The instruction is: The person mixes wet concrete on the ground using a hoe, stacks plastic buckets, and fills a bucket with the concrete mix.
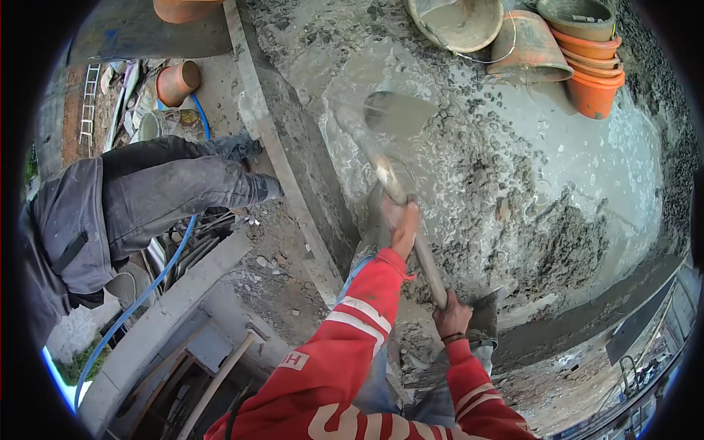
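Note:
A long wooden-handled hoe (pixel 429 268) slants up across the wet concrete (pixel 506 161). Its grey-smeared blade (pixel 400 114) lies at the far end over the wet mix, and the part of the handle near it is blurred. My left hand (pixel 401 222) is wrapped round the middle of the handle. Lower down, my right hand (pixel 453 320) grips the handle's near end. Both of my sleeves are red with white stripes. Beside my right hand is a dark, mud-coated boot-like shape (pixel 484 315), partly hidden.
Stacked orange buckets (pixel 595 92), a tipped bucket (pixel 529 48) and a wide grey bucket (pixel 458 26) stand at the top right. A concrete ledge (pixel 282 172) runs along the left. Beyond it are another person (pixel 169 194), a blue hose (pixel 139 301) and an orange bucket (pixel 177 83).

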Demonstrator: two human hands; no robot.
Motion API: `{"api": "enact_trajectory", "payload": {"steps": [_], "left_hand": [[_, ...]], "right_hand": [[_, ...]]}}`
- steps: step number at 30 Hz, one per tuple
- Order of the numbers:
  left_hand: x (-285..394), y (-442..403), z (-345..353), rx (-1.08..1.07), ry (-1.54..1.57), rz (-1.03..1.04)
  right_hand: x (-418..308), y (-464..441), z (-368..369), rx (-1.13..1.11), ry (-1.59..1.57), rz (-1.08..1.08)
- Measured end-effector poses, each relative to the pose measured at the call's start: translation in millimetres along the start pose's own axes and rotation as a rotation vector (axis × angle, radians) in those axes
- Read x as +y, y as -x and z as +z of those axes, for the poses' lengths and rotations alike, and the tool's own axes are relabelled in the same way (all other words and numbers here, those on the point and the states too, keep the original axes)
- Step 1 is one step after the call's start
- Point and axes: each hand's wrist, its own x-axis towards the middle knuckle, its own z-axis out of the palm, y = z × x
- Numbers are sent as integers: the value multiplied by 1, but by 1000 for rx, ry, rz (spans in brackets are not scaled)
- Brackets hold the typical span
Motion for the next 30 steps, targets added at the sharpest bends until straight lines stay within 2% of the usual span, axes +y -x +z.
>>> {"api": "enact_trajectory", "payload": {"steps": [1, 2, 3, 5, 7, 11, 13, 14, 16, 17, 18, 20, 22, 24, 26, 30], "left_hand": [[30, -41, 12, 14, 37, 105], [60, -79, 27, 21, 82, 192], [92, -115, 44, 52, 126, 227], [118, -198, 64, -26, 132, 274], [133, -255, 81, -50, -21, 225], [104, -294, 79, 34, -171, 153], [109, -285, 61, -120, -378, 71], [110, -279, 59, -123, -387, 84], [96, -273, 56, 104, -641, 156], [81, -288, 55, 108, -635, 166], [60, -309, 52, 183, -671, 264], [56, -306, 58, 257, -700, 365], [58, -281, 54, 285, -942, 281], [27, -292, 21, 171, -823, 176], [7, -251, 4, 135, -884, 136], [-75, -187, -23, 47, -1097, 181]], "right_hand": [[-20, -49, -4, 85, -87, -71], [-42, -96, -13, 72, -59, -71], [-55, -145, -16, 105, -88, -160], [-91, -217, -36, 144, -67, -235], [-110, -260, -40, 106, -46, -207], [-127, -253, -28, -46, -111, -107], [-135, -230, -19, -87, -152, -82], [-139, -218, -16, -125, -186, -64], [-142, -197, -22, -150, -234, -27], [-142, -191, -24, -181, -268, 15], [-139, -188, -22, -181, -266, 7], [-130, -185, -18, -147, -355, -12], [-130, -171, -36, -146, -306, -16], [-129, -151, -44, -127, -262, -12], [-124, -113, -29, -212, -202, 73], [-89, -50, -13, -229, -181, 125]]}}
